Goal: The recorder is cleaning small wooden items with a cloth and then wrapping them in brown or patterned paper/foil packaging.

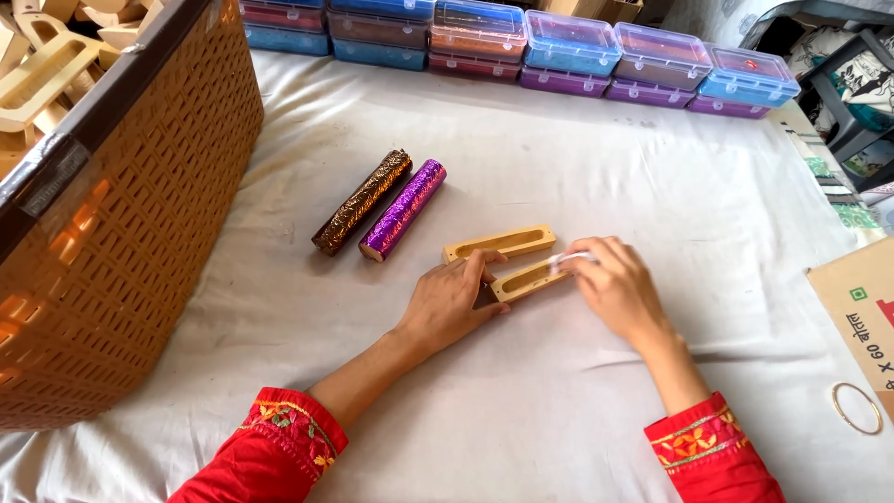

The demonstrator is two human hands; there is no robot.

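Near wooden block [529, 280]: long narrow pale piece with a slot cut along its top face, lying slightly angled on the white cloth [521, 410] covering the surface, roughly centre of view. Second wooden block [499, 244], same shape and slot, lies just behind it, near but apart

Left hand [451, 303]: palm down, grip closed over the left end of the near block, fingers draped on its top and side, pinning it to the cloth. Right hand [616, 284]: grip narrow, fingertips pinched on a small white scrap [566, 258], pressed at the right end of the same block; can't tell what the scrap is. Both sleeves red with embroidered cuffs

Left of the blocks: two foil-wrapped rolls side by side, touching, one brown-gold roll [362, 201], one purple roll [403, 210], both slanted the same way

Packages: row of flat clear-lidded plastic boxes [568, 51] stacked two high along the far edge of the cloth, bases blue, purple, reddish-brown. Big brown woven plastic basket [140, 214] at left, filled with more pale wooden pieces. Cardboard box [861, 312] corner at right edge, with a small green square mark and dark print on its side. Thin metal ring [857, 408] on the cloth just below that box
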